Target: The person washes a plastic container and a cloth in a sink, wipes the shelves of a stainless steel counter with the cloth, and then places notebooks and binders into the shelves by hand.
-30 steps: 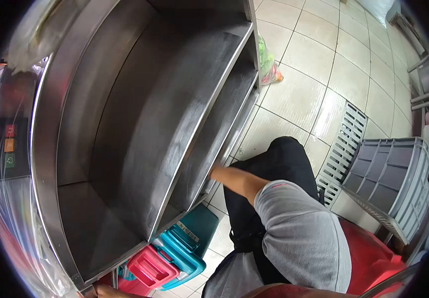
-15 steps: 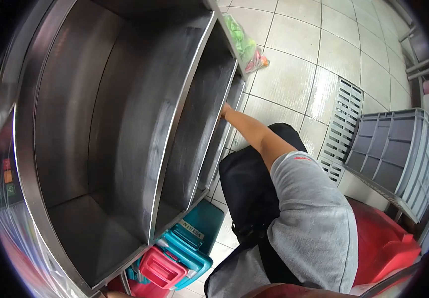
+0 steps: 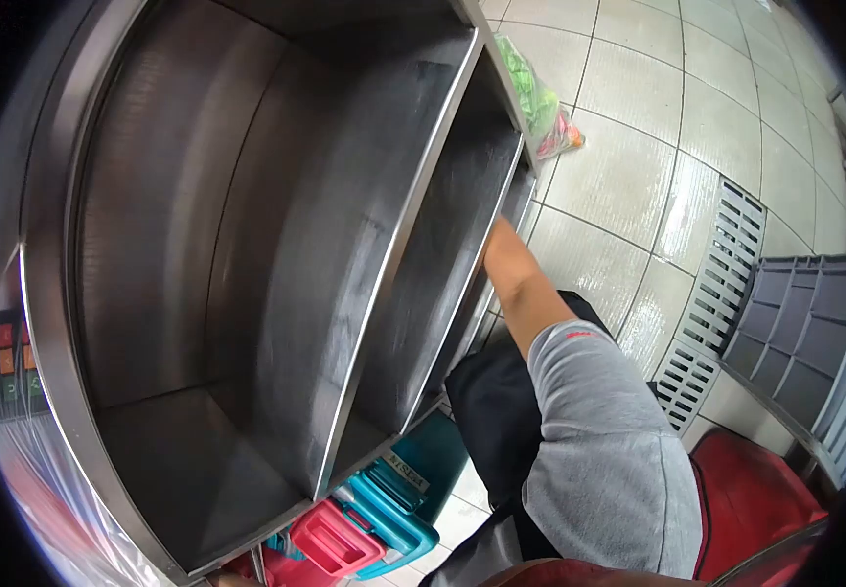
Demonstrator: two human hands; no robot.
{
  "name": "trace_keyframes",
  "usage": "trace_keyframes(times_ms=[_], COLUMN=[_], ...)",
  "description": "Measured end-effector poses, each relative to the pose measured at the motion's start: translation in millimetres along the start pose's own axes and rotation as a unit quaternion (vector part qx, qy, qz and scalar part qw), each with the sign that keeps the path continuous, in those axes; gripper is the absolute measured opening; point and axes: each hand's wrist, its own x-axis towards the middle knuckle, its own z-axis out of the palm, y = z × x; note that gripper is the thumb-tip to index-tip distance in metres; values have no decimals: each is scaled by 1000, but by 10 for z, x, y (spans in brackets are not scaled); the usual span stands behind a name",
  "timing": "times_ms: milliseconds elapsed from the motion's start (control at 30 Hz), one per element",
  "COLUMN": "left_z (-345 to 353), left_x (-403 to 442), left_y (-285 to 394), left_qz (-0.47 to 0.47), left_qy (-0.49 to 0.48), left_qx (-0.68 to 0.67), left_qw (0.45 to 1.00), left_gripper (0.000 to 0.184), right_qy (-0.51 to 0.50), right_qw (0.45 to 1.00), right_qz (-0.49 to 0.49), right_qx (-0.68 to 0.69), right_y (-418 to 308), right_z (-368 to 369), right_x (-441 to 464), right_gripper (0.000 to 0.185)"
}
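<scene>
My right forearm (image 3: 516, 274), below a grey sleeve (image 3: 618, 430), reaches into a low compartment of the stainless steel shelf unit (image 3: 344, 323). The shelf edge hides my right hand and its fingers, so what it touches is not visible. At the bottom edge of the head view, a small skin-coloured patch by the shelf's corner may be part of my left hand; its fingers cannot be made out. The upper shelf compartments in view are bare metal. Below the arm is my black-clad leg (image 3: 501, 421).
Teal and pink plastic boxes (image 3: 340, 538) stand beside the shelf's near end. A plastic bag with green and red contents (image 3: 540, 103) lies on the tiled floor (image 3: 628, 88). At right are a drain grate (image 3: 716, 284), a grey crate (image 3: 804, 323) and a red object (image 3: 746, 499).
The view has shifted, so shelf, bag and grate appear farther right and lower. My right arm has gone deeper into the low compartment; its wrist is now hidden.
</scene>
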Motion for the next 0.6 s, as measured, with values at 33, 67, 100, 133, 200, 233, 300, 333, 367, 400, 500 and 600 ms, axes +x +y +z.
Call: trace_keyframes(times_ms=[33, 67, 100, 133, 200, 233, 300, 333, 367, 400, 500, 600], left_z=[-1, 4, 25, 48, 96, 117, 90, 57, 0, -95, -417, -925], left_x=[-17, -34, -69, -123, -276, -351, -362, -319, -261, -135, 274, 224], left_y=[-16, -38, -72, -118, -302, -375, -360, -309, -218, -67, 485, 1281], left_qz=[3, 5, 7, 11, 24, 28, 27, 22, 14, 17, -18, -205], left_qy=[0, 0, 4, 8, 18, 20, 3, -14, -49, -54, -190, -303], left_qx=[9, 18, 31, 53, 128, 157, 165, 148, 116, 114, -84, -389], left_qw=[1000, 1000, 999, 998, 991, 987, 986, 989, 992, 992, 978, 845], left_gripper=[50, 47, 45, 43, 39, 37, 36, 37, 38, 38, 36, 24], right_qy=[8, 15, 24, 30, 36, 36, 30, 29, 31, 35, 87, 98], right_qw=[1000, 1000, 1000, 999, 999, 998, 991, 984, 975, 950, 917, 897], right_qz=[-2, -7, -9, -6, 7, 28, 105, 147, 188, 268, 319, 259], right_qx=[1, 0, 4, 11, 26, 38, 75, 97, 118, 157, 223, 343], right_y=[30, 19, 13, 11, -57, -73, -110, -105, -99, -66, 107, 305], right_z=[-51, -142, -236, -342, -597, -773, -1108, -1231, -1353, -1417, -1363, -1348], right_x=[14, -12, -48, -122, -363, -505, -787, -854, -920, -987, -917, -922], right_gripper=[50, 50, 51, 51, 53, 53, 54, 55, 56, 57, 63, 63])
